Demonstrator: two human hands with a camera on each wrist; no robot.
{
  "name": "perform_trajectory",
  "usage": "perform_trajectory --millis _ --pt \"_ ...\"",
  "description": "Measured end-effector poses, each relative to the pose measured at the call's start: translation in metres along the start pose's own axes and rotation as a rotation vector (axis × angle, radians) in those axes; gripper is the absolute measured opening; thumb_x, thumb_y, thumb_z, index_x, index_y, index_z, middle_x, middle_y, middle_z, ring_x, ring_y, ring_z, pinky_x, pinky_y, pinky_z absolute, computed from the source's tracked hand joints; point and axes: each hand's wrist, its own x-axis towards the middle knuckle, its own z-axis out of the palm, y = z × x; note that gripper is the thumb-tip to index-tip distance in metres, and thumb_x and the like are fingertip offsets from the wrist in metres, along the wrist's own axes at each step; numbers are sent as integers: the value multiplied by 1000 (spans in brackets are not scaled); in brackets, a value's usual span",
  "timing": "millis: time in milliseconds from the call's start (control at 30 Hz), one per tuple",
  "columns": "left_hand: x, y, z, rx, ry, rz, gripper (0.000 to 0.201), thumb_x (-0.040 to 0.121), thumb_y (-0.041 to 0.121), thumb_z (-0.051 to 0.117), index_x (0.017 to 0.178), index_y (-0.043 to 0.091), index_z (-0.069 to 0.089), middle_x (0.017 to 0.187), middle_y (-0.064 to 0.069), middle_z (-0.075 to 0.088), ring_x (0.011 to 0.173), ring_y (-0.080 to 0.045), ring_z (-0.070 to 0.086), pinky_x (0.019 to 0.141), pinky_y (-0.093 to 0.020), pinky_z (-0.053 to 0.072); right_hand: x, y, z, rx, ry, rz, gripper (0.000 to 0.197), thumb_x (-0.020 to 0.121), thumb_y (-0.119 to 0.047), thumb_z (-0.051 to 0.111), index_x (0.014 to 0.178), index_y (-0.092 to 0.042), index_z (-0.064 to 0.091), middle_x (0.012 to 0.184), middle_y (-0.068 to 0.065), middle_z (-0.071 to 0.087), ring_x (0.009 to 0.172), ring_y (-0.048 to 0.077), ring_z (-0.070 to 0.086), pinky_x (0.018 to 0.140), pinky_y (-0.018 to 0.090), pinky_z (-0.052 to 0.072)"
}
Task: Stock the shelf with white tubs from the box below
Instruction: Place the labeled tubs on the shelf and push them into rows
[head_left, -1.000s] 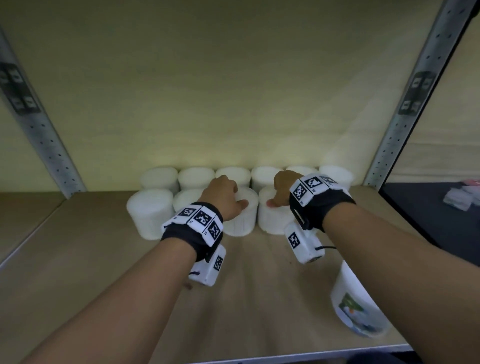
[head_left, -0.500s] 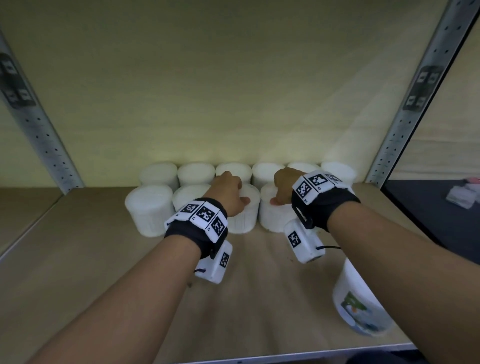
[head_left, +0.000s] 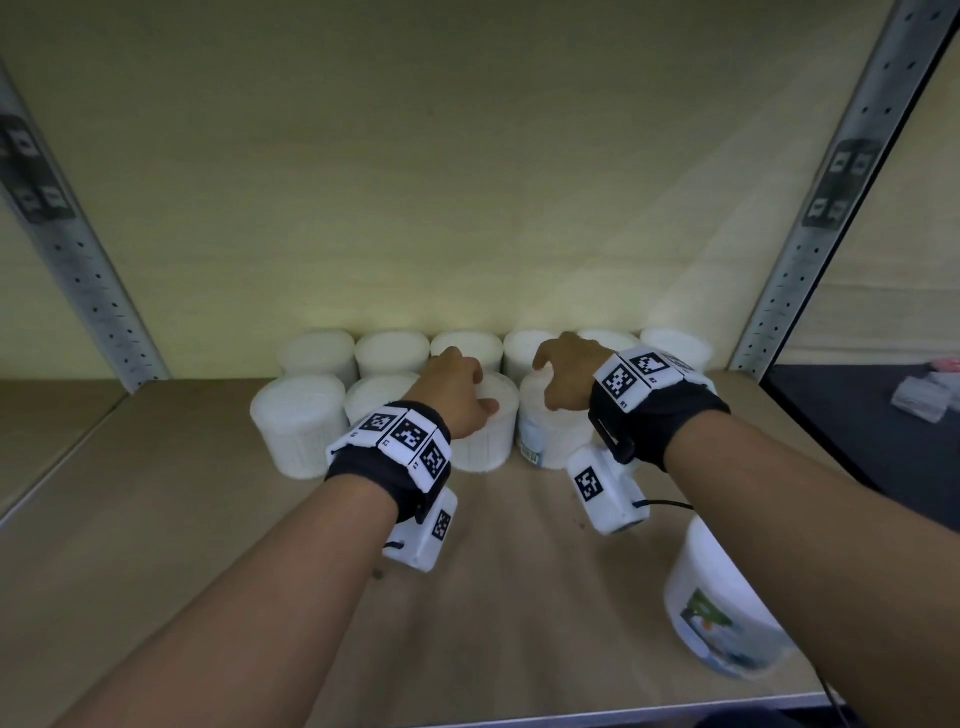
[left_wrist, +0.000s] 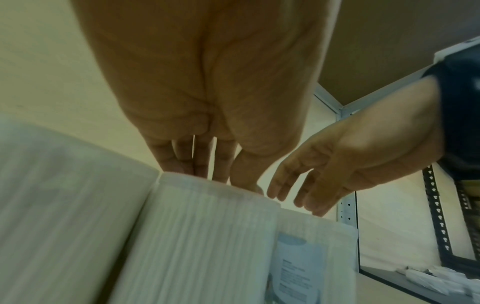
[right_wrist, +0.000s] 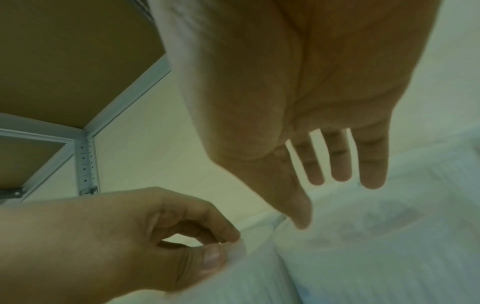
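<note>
Tubs are stood upright on the shelf (head_left: 156, 519), axes vertical, lids up, in two rows against the back wall. The back row (head_left: 395, 351) is set touching the wall; the front row is set just before it.

The third front tub (head_left: 485, 436) is gripped at its lid rim by the left hand (head_left: 457, 397): fingers are curled over the top and the thumb is pressed on the near edge, as seen in the right wrist view (right_wrist: 166, 236). The palm is held down, forearm reaching in from the shelf front. That tub sits directly under and ahead of the hand.

The labelled tub (head_left: 545, 439) is next to it on the right, touching it, label facing the shelf front. The right hand (head_left: 566, 379) is held over this tub's lid, palm down, fingers straight and spread, nothing grasped. In the left wrist view the fingertips (left_wrist: 283, 191) are seen just above the rim (left_wrist: 317, 224); contact is probably absent, but blur prevents certainty.

A lone tub (head_left: 722, 608) with a picture label is seen near the shelf's front edge, under the right forearm, well apart from the rows; it appears tilted, possibly from lens distortion.
</note>
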Motion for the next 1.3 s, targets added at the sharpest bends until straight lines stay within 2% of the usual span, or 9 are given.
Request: perform_trajectory --millis 67,233,467,600,733,867,1000,1167,1300 --pt "0 0 0 -2 4 2 48 89 34 60 129 9 50 133 -10 43 124 -26 43 104 -34 38 4 2 5 1 73 28 51 88 -26 60 134 -9 46 142 17 40 129 35 43 104 42 39" --pt "0 0 1 -2 7 7 47 89 34 60 128 9 50 132 -10 43 124 -27 42 104 -34 37 2 5 9 -102 39 62 54 92 -44 53 127 -2 49 134 16 50 124 30 48 97 37 41" --pt "0 0 2 1 12 11 47 89 34 60 128 9 50 133 -10 43 124 -26 43 104 -34 38 4 4 10 -159 29 28 52 89 -47 57 118 -4 56 126 16 56 111 31 59 84 34 46" --pt "0 0 2 4 16 12 46 89 34 59 127 9 50 132 -10 43 124 -26 42 103 -33 37 3 7 8 -172 8 -8 50 89 -42 58 121 -4 57 125 14 58 110 29 60 85 33 48" --pt "0 -1 3 4 19 17 46 89 34 59 127 10 51 132 -10 43 123 -26 43 102 -33 37 5 7 1 -159 -69 -20 53 90 -32 61 133 -2 51 135 14 54 120 27 57 97 32 47" --pt "1 -1 2 2 18 19 46 89 34 60 128 9 51 132 -10 44 122 -26 43 102 -33 37 4 10 -5 -112 -127 -79 59 89 -16 63 143 -12 40 148 7 40 133 22 45 104 27 38" --pt "0 0 2 -5 19 21 46 89 32 60 127 8 51 130 -11 44 122 -27 43 103 -34 37 6 14 -3 -70 -135 -127 57 87 -8 61 141 -18 43 147 6 39 132 24 45 104 29 39" --pt "-1 -1 2 -25 18 15 45 89 32 60 127 9 52 132 -10 43 123 -26 43 103 -33 37 4 13 -5 9 53 -27 50 90 -33 60 134 -12 50 139 10 42 125 28 49 100 32 41" --pt "-1 -3 3 -38 24 14 46 89 33 60 128 10 51 132 -8 43 123 -25 43 102 -31 35 7 15 4 -38 -1 63 64 87 -51 56 132 -6 48 139 14 47 125 29 48 105 38 42"
